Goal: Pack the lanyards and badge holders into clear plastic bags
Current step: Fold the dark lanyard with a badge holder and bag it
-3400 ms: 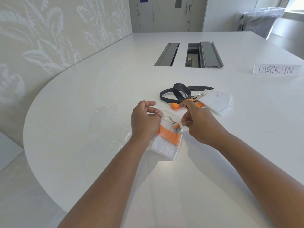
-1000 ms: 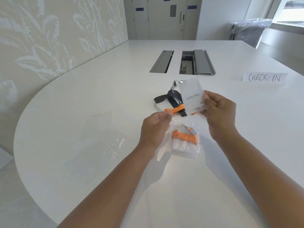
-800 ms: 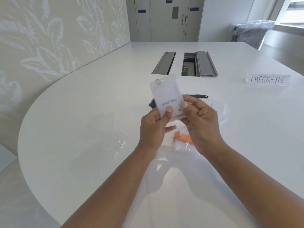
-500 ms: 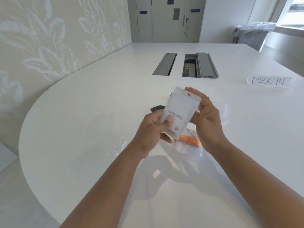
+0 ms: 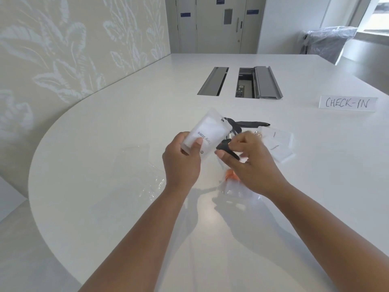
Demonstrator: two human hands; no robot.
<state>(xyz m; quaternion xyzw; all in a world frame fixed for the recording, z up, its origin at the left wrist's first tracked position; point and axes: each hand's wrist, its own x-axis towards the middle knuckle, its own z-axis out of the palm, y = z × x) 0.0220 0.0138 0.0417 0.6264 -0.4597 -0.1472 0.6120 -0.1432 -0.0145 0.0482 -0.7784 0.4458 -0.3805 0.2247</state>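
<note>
Moved: badge holder (image 5: 205, 131), now in left hand (image 5: 181, 163) only. Clear bags (image 5: 145, 165): far left, flat on table (image 5: 94, 207). Left hand's thumb and fingers pinch the holder's lower end, raised. Right hand (image 5: 252, 167): fingers pinch black lanyard (image 5: 225, 144). Step: assembling second set; next likely clipping, coiling, bagging.

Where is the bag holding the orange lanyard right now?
In the head view the bag lies on the white table near centre, partly hidden by the right hand, just right of the left hand holding a badge holder.
</note>
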